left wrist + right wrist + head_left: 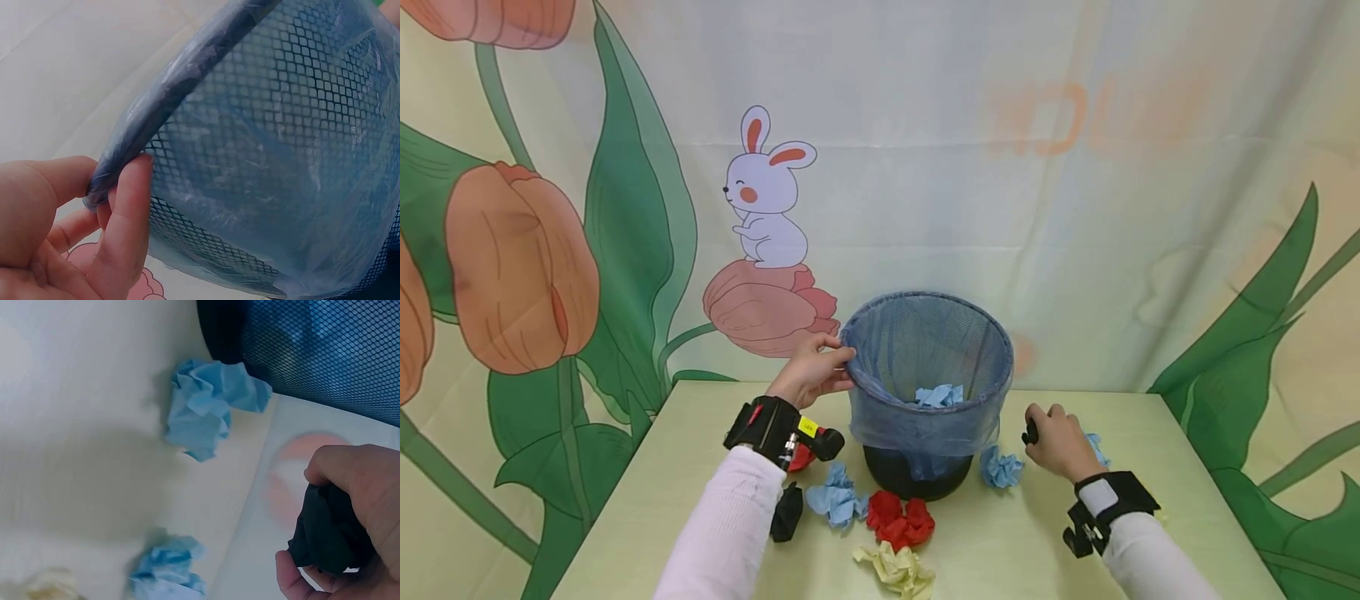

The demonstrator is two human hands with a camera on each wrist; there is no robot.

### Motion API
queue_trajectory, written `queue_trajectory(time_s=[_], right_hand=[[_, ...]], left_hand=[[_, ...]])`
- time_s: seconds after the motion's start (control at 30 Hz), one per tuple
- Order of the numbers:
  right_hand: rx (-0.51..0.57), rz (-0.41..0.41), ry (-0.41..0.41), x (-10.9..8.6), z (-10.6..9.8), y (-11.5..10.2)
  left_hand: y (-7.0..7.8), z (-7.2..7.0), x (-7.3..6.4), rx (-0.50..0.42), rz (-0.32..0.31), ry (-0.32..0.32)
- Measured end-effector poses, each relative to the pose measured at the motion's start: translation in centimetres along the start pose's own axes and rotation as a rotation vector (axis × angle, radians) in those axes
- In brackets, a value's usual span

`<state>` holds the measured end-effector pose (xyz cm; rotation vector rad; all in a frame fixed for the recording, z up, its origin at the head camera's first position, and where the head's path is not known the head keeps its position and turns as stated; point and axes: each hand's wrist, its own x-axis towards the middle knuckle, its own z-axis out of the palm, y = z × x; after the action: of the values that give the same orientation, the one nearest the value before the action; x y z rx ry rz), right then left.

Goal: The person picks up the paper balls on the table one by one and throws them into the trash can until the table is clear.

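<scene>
A black mesh wastebasket (917,479) lined with a translucent blue bag (925,429) stands toward the back of the table. My left hand (814,371) pinches its rim on the left, thumb and fingers on either side of the bag-covered edge (181,84). Inside lies a crumpled light blue paper (940,396). To the right of the basket, my right hand (1060,442) grips a crumpled black paper ball (331,531) above the table. A blue paper ball (1002,467) lies between that hand and the basket, and another blue one (167,569) lies partly behind the hand.
In front of the basket lie a blue paper ball (837,497), a red one (900,521) and a yellow one (897,572). A black ball (787,512) and a second red one (801,457) sit by the left forearm. A printed curtain (925,167) hangs behind the table.
</scene>
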<state>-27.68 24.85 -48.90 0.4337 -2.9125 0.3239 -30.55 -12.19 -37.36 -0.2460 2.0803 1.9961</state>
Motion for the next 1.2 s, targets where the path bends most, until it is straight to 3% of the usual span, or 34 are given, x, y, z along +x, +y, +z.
queue_trajectory(time_s=[0.3, 0.6, 1.2], right_hand=[[-0.033, 0.021, -0.038, 1.9, -2.7, -1.2], [-0.095, -0.017, -0.002, 3.8, -5.4, -2.3], [-0.094, -0.023, 0.009, 4.8, -7.3, -2.3]], left_hand=[[0.1, 0.0, 0.0, -0.004, -0.003, -0.009], [0.2, 0.0, 0.0, -0.003, -0.012, -0.005], [0.0, 0.0, 0.0, -0.004, 0.001, -0.005]])
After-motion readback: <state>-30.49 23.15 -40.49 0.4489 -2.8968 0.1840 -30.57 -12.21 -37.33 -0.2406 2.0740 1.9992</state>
